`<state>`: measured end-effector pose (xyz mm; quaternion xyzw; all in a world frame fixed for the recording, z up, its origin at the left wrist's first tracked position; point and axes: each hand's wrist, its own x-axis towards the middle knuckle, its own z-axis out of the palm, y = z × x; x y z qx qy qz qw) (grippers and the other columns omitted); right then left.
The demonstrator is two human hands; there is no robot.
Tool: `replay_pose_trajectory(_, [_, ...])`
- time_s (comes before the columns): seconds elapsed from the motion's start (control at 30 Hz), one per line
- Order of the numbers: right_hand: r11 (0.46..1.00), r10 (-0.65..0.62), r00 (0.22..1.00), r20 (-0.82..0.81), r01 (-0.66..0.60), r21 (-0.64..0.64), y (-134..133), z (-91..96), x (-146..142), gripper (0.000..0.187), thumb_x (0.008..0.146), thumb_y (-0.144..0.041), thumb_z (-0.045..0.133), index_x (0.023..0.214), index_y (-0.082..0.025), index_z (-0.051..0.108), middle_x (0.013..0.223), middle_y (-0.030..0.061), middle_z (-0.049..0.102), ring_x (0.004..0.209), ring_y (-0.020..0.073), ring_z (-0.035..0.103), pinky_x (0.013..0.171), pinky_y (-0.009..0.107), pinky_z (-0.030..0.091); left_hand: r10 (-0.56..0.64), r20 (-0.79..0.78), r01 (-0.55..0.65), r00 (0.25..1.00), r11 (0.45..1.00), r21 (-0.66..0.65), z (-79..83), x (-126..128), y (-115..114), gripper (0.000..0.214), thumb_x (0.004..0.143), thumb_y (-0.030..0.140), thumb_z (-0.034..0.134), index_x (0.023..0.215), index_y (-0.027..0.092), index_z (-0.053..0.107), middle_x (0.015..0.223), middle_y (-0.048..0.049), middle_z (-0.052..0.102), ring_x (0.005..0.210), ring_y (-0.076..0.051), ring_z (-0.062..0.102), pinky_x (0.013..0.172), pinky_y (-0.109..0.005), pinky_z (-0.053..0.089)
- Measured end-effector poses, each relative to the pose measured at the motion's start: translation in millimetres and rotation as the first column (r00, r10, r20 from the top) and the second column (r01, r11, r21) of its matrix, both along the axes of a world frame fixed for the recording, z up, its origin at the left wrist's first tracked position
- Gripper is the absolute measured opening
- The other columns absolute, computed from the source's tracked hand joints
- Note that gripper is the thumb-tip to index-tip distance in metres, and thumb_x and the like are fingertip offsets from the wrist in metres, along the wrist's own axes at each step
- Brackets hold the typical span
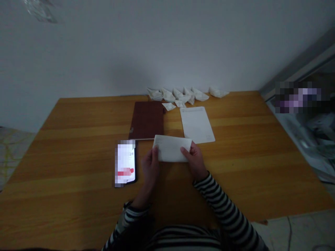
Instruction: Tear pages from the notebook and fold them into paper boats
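Observation:
Both my hands hold a folded sheet of white paper (172, 148) just above the wooden table (65, 146). My left hand (151, 165) pinches its left edge, thumb on top. My right hand (194, 159) grips its right lower corner, fingers closed on the paper. The sheet is folded into a wide rectangle. Striped sleeves cover both my forearms.
A lit phone (125, 162) lies left of my left hand. A dark red notebook (147, 120) and a flat white sheet (197, 124) lie beyond the folded paper. Several folded paper shapes (180, 95) line the table's far edge by the wall. Clutter sits at the right.

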<state>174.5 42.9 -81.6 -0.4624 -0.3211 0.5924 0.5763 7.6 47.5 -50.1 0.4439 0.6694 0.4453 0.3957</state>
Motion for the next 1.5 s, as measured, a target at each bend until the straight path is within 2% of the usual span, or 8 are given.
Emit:
replay_pose_trajectory(0.4, [0.997,-0.065,0.992,0.104,0.060,0.052,0,4.9,3,0.048,0.086,-0.041,0.068,0.129,-0.023,0.058,0.120,0.0070,0.071,0.104,0.0240,0.068,0.092,0.040,0.055,-0.088,0.084,0.089,0.993,0.996,-0.013,-0.9,-2,4,0.042,0.087,0.055,0.059,0.083,0.015,0.068,0.071,-0.0035,0.066,0.065,-0.018,0.060,0.057,-0.025,0.044])
replay_pose_trajectory(0.57, [0.991,0.069,0.966,0.248,-0.095,0.093,2,11.1,20,0.065,0.086,-0.038,0.068,0.145,-0.026,0.046,0.137,0.0091,0.062,0.112,0.0262,0.065,0.096,0.044,0.054,-0.316,0.235,0.339,0.919,0.939,-0.062,2.3,-16,14,0.060,0.083,0.045,0.069,0.134,0.019,0.054,0.073,-0.0007,0.070,0.059,-0.017,0.063,0.056,-0.026,0.049])
replay_pose_trajectory(0.73, [0.923,0.288,0.857,0.427,-0.367,0.114,0,10.0,23,0.067,0.088,-0.029,0.066,0.150,-0.025,0.041,0.155,0.0075,0.044,0.139,0.0275,0.045,0.117,0.049,0.035,-0.554,-0.183,0.575,0.812,0.813,0.088,0.1,-23,14,0.040,0.093,0.033,0.058,0.132,0.025,0.063,0.112,-0.0083,0.072,0.096,-0.021,0.068,0.086,-0.033,0.051])
replay_pose_trajectory(1.0, [0.870,0.341,0.749,0.568,-0.481,0.111,-7,6.0,5,0.067,0.095,-0.031,0.055,0.156,-0.024,0.029,0.160,0.0083,0.036,0.147,0.0237,0.034,0.122,0.048,0.025,-0.617,-0.523,0.723,0.588,0.691,-0.004,-0.4,-21,8,0.035,0.094,0.021,0.053,0.126,0.022,0.069,0.090,-0.0085,0.072,0.081,-0.022,0.065,0.075,-0.032,0.048])
replay_pose_trajectory(1.13, [0.898,0.287,0.787,0.547,-0.419,0.132,-9,7.1,2,0.063,0.096,-0.036,0.054,0.154,-0.024,0.034,0.153,0.0086,0.047,0.141,0.0250,0.044,0.118,0.047,0.033,-0.621,-0.401,0.678,0.673,0.735,-0.002,0.9,-18,7,0.024,0.091,0.021,0.056,0.100,0.022,0.078,0.088,-0.0074,0.075,0.080,-0.022,0.067,0.074,-0.030,0.049])
replay_pose_trajectory(1.23, [0.917,0.328,0.813,0.481,-0.397,0.046,-9,8.5,1,0.065,0.093,-0.037,0.059,0.153,-0.024,0.036,0.104,0.0073,0.075,0.093,0.0236,0.070,0.085,0.041,0.057,-0.489,-0.295,0.515,0.821,0.857,0.013,-0.1,-17,8,0.016,0.083,0.021,0.063,0.082,0.022,0.078,0.080,-0.0058,0.076,0.074,-0.022,0.068,0.075,-0.031,0.049])
replay_pose_trajectory(1.33, [0.939,0.327,0.867,0.376,-0.342,-0.028,-8,8.1,0,0.062,0.087,-0.035,0.067,0.145,-0.025,0.048,0.065,-0.0032,0.066,0.055,0.0154,0.057,0.054,0.027,0.050,-0.315,-0.260,0.332,0.913,0.943,0.026,-1.4,-19,10,0.014,0.082,0.026,0.065,0.080,0.021,0.078,0.082,-0.0064,0.078,0.075,-0.023,0.069,0.074,-0.032,0.050])
replay_pose_trajectory(1.5, [0.999,0.039,0.966,0.257,-0.033,-0.027,-2,5.1,1,0.050,0.078,-0.037,0.075,0.125,-0.022,0.064,0.061,-0.0050,0.063,0.053,0.0126,0.052,0.052,0.025,0.043,-0.193,-0.157,0.197,0.968,0.980,0.004,-1.1,-19,10,0.021,0.080,0.036,0.068,0.079,0.018,0.077,0.077,-0.0058,0.078,0.070,-0.022,0.069,0.067,-0.030,0.051])
